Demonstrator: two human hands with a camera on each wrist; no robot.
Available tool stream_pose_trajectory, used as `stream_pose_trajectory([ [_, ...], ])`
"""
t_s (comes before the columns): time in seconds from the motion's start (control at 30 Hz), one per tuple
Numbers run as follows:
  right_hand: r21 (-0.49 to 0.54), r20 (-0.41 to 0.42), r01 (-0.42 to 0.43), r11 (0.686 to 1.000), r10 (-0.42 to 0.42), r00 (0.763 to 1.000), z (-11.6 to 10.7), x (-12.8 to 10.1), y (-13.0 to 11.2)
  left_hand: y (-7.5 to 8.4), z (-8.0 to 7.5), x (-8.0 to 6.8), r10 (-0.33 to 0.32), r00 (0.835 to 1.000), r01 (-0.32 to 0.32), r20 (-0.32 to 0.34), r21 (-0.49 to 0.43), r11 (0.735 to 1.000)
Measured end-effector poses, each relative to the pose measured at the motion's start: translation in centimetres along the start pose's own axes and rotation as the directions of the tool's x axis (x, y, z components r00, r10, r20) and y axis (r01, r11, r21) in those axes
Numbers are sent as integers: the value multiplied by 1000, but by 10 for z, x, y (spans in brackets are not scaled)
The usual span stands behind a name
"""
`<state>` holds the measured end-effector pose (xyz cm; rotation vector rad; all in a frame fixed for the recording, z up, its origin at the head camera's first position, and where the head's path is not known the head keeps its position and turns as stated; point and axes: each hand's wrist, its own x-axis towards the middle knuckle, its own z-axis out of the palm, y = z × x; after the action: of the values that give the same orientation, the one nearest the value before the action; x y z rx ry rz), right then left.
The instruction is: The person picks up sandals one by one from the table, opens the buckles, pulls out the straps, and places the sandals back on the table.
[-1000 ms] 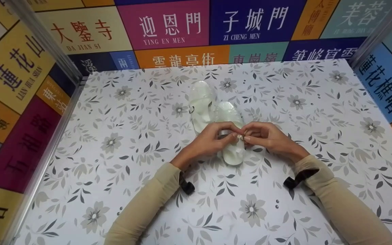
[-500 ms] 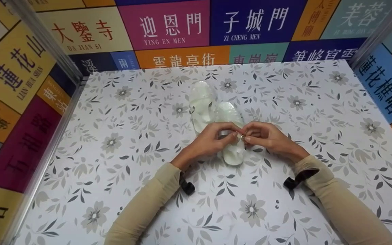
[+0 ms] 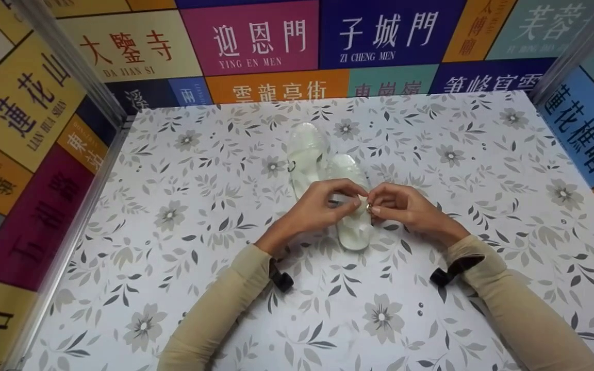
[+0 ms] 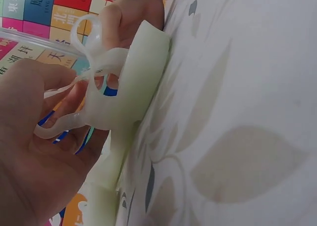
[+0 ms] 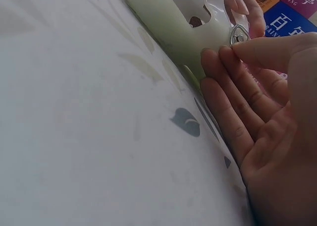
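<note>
Two translucent white sandals lie on the floral table (image 3: 183, 257). The near sandal (image 3: 351, 232) is under both hands, and the far sandal (image 3: 304, 147) lies free behind it to the left. My left hand (image 3: 356, 198) pinches the near sandal's thin strap (image 4: 74, 124) between thumb and fingers. My right hand (image 3: 374, 205) pinches the small metal buckle (image 5: 239, 35) on the same sandal, thumb over fingertips. The fingertips of both hands meet above the sandal's middle, and its sole (image 5: 166, 23) stays on the table.
Walls of coloured sign panels (image 3: 256, 41) close in the table at the back, left and right, with metal posts (image 3: 70, 67) in the corners. Black straps (image 3: 282, 281) show at both beige sleeves.
Both hands stay at the near sandal's strap and buckle. The left hand's fingers have lifted a little; the sandals have not moved.
</note>
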<state>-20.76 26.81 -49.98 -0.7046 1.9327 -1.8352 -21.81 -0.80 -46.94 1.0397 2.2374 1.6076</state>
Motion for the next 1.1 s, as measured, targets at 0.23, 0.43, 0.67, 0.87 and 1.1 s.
stream_pose_trajectory([
  [0.23, -6, 6, 14, 1000, -14, 1000, 1, 1, 1, 2, -8, 0, 44, 999, -43, -17, 33, 999],
  [0.43, -15, 15, -14, 1000, 14, 1000, -1, -1, -1, 5, -12, 0, 62, 995, -63, -79, -6, 998],
  [0.67, -63, 20, -28, 998, 29, 999, -4, -1, -4, 13, -9, 3, 150, 978, -136, -145, 100, 986],
  [0.87, -78, -7, -70, 994, 70, 998, -5, 0, -3, 23, -11, 3, 206, 959, -153, -198, 252, 956],
  [1.1, -72, -82, -136, 988, 130, 988, -2, 1, -2, 32, -11, 3, 209, 942, -129, -264, 289, 949],
])
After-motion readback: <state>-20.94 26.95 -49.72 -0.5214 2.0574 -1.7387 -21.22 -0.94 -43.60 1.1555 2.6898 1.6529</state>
